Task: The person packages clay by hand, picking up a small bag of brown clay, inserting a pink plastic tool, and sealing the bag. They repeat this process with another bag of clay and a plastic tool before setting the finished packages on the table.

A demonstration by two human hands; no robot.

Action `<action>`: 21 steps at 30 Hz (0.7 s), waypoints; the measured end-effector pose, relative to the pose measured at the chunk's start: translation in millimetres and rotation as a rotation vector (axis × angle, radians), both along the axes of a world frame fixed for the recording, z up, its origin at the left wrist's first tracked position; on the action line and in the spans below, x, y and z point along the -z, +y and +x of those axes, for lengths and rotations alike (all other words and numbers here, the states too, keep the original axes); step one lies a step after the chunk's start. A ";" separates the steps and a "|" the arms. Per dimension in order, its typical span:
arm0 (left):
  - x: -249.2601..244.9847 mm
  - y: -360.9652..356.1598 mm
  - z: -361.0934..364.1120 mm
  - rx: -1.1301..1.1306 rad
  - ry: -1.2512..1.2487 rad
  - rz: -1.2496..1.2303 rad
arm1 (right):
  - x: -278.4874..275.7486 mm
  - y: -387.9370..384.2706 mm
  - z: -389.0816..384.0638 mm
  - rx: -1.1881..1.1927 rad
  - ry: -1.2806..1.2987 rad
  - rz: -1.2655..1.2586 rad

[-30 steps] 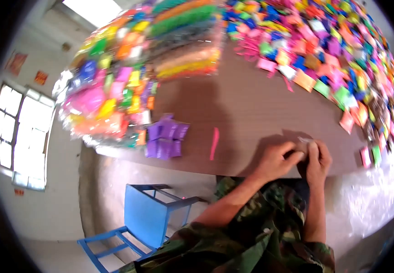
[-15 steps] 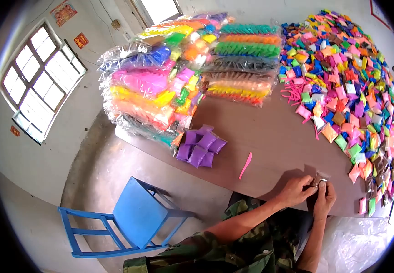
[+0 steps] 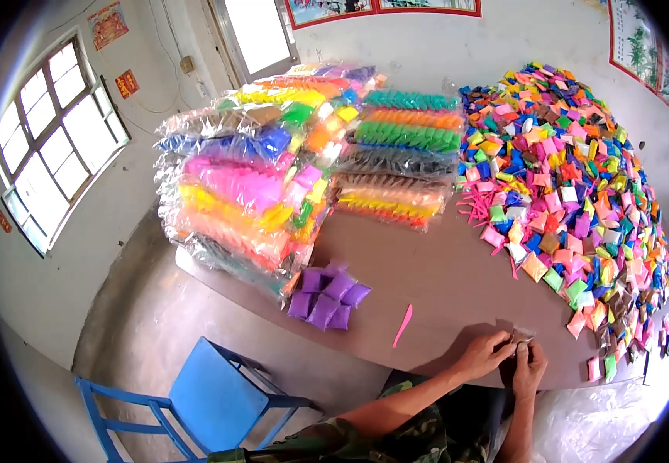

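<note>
Near the table's front edge, a small brown packet (image 3: 522, 335) in clear film is pinched between my two hands. My left hand (image 3: 486, 355) grips its left side with closed fingertips, and my right hand (image 3: 530, 366) closes on it from the right. Its lower part is hidden by the fingers. To the left of my hands a pink plastic knife-shaped tool (image 3: 403, 326) lies flat on the brown table (image 3: 435, 270). Farther left sits a small cluster of purple packets (image 3: 324, 309).
A large heap of mixed coloured packets (image 3: 574, 177) covers the table's right side. Clear bags of colour-sorted packets (image 3: 234, 185) are stacked at the back left, with more bags (image 3: 404, 158) beside them. A blue chair (image 3: 218, 393) stands left of the table. Clear plastic sheeting (image 3: 589, 420) hangs at lower right.
The view has tilted upward, so the scene sits lower and slightly left, and more wall pictures show. Both hands still grip the brown packet, with the fingers shifted slightly.
</note>
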State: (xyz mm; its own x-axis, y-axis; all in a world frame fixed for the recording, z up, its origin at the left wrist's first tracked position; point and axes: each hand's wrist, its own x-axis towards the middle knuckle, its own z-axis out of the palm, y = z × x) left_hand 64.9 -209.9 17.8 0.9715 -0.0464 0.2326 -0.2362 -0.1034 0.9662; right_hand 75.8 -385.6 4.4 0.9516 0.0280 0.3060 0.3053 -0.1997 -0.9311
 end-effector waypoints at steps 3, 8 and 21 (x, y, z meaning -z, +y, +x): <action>-1.3 4.1 1.8 0.031 0.045 0.018 | -4.0 1.9 -1.6 -0.013 0.028 -0.015; 18.2 -1.1 5.6 0.060 0.055 -0.033 | -11.4 3.6 -3.2 -0.037 0.086 0.003; 10.3 7.9 6.6 0.104 0.062 -0.108 | -4.7 7.2 -7.1 0.003 0.024 -0.040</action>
